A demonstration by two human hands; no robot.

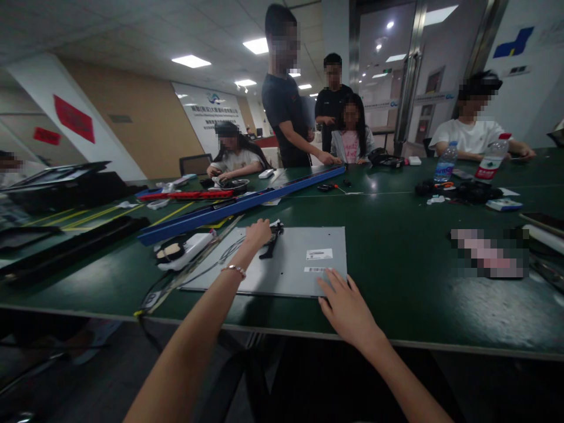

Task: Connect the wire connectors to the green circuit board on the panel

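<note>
A flat grey metal panel with two white labels lies on the green table in front of me. My left hand reaches to the panel's far edge, fingers curled over a black part there. Whether it grips that part is unclear. My right hand rests at the panel's near right corner with fingers spread flat, holding nothing. A silver bracelet sits on my left wrist.
A white and black device with cables lies left of the panel. A long blue bar crosses the table behind it. Water bottles, black gear and several people are at the far side. The table's front edge is near my arms.
</note>
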